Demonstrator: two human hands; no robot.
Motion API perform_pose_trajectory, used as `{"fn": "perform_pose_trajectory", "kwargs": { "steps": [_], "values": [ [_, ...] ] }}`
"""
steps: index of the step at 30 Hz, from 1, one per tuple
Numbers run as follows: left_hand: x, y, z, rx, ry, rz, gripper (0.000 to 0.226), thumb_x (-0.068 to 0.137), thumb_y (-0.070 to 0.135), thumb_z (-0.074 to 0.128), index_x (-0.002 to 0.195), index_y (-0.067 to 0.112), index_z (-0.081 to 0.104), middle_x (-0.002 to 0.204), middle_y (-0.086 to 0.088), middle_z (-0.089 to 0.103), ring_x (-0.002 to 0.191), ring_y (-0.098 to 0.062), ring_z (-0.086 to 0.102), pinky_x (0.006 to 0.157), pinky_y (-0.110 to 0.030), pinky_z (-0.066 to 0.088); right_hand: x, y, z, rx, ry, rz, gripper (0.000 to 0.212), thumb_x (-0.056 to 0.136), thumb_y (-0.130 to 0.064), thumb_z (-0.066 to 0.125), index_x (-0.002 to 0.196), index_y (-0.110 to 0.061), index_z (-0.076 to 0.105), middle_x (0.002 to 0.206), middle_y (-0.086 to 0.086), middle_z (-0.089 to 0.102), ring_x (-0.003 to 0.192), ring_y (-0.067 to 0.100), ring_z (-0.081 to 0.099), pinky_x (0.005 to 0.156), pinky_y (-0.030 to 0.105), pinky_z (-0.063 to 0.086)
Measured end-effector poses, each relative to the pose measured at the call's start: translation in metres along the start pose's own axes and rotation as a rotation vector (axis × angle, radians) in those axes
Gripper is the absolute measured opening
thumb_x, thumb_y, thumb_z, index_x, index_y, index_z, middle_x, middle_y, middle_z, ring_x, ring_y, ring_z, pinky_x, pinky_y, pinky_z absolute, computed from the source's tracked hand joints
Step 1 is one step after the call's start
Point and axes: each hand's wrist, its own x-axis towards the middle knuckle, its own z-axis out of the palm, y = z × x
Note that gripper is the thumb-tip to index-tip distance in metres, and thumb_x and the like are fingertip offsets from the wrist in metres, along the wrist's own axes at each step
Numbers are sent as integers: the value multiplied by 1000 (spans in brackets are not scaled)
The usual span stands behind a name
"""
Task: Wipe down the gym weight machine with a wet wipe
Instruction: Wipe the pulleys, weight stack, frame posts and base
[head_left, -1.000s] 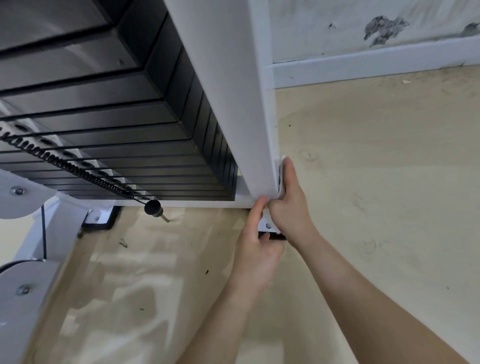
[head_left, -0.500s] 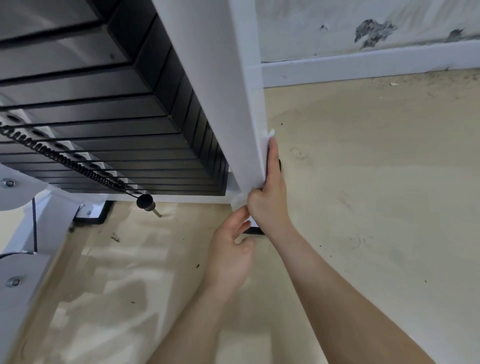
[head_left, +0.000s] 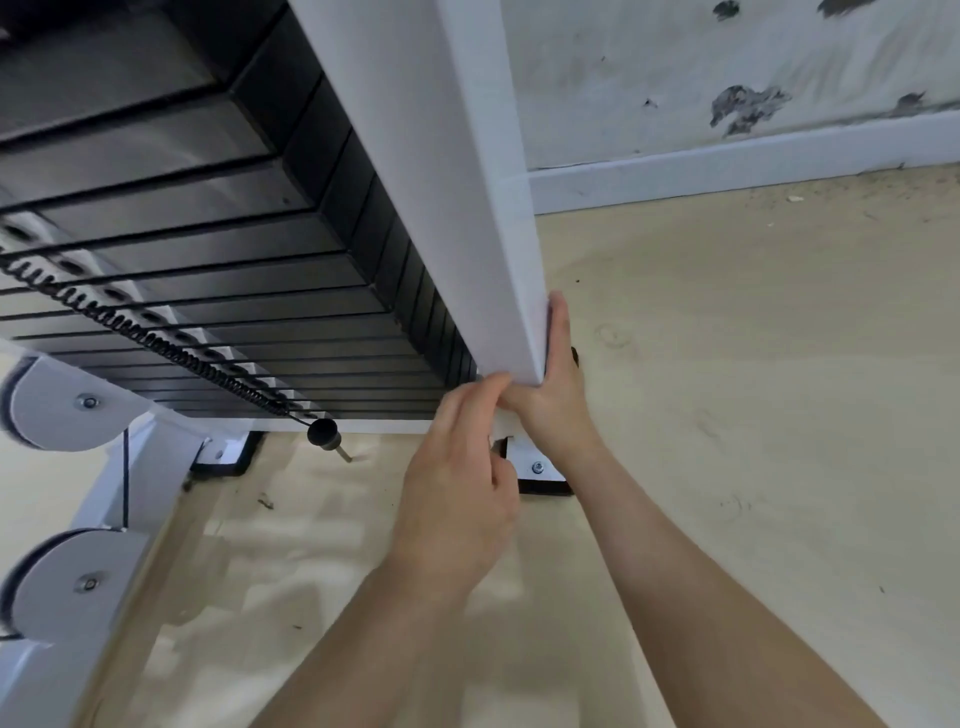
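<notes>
Two hands are counted: left hand (head_left: 457, 499), right hand (head_left: 556, 400). One white square metal upright post (head_left: 457, 182) is seen, two round white pulley wheels (head_left: 57, 405) (head_left: 67, 582), one black coiled cord (head_left: 156, 338), one black-knobbed selector pin (head_left: 323, 432), two bolted white foot plates (head_left: 223, 454) (head_left: 540, 470).

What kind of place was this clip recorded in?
Probably a gym or home workout room: a black weight stack inside a white machine frame, a cable pulley, and a scuffed, peeling wall.
</notes>
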Motion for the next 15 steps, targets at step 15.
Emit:
{"fn": "perform_pose_trajectory", "kwargs": {
  "steps": [15],
  "values": [
    [-8,-30,35,-160,-321,-406,43,84,-3,45,105,29,65,118,15,59,111,2,54,74,-15,45,-2,60,-20,-283,-64,63,121,63,-21,88,149,-34,4,134,-14,33,113,19,44,83,30,46]
  ]
}}
